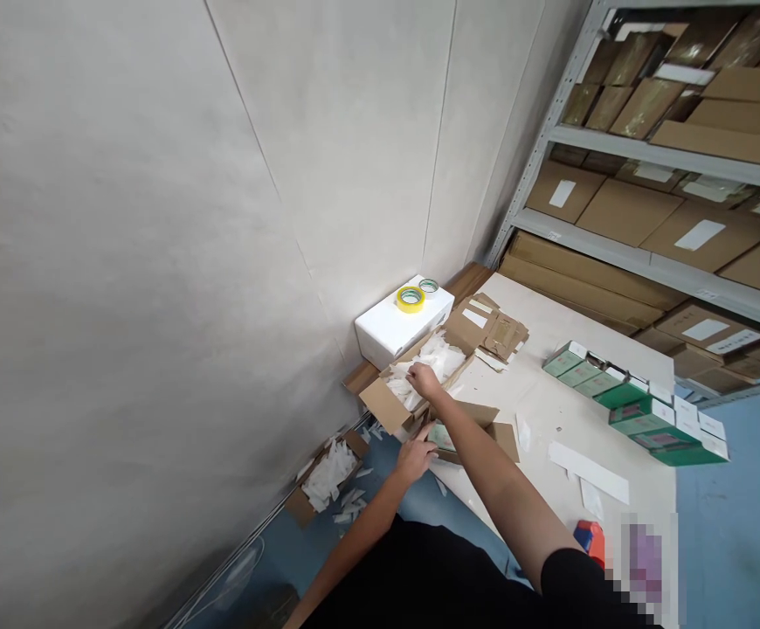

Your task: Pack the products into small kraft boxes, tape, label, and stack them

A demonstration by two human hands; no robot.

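Observation:
My right hand reaches over an open cardboard box filled with white paper scraps. Its fingers are curled in among the scraps, and what they grip is hidden. Close below, my left hand grips the near left edge of a smaller open carton. Inside that carton a pale green box shows in part, and my right forearm crosses above it.
A white block bearing a yellow tape roll stands by the wall. Flattened cardboard, green-and-white boxes and paper strips lie on the table. Another scrap-filled box sits on the floor. Loaded shelves rise beyond.

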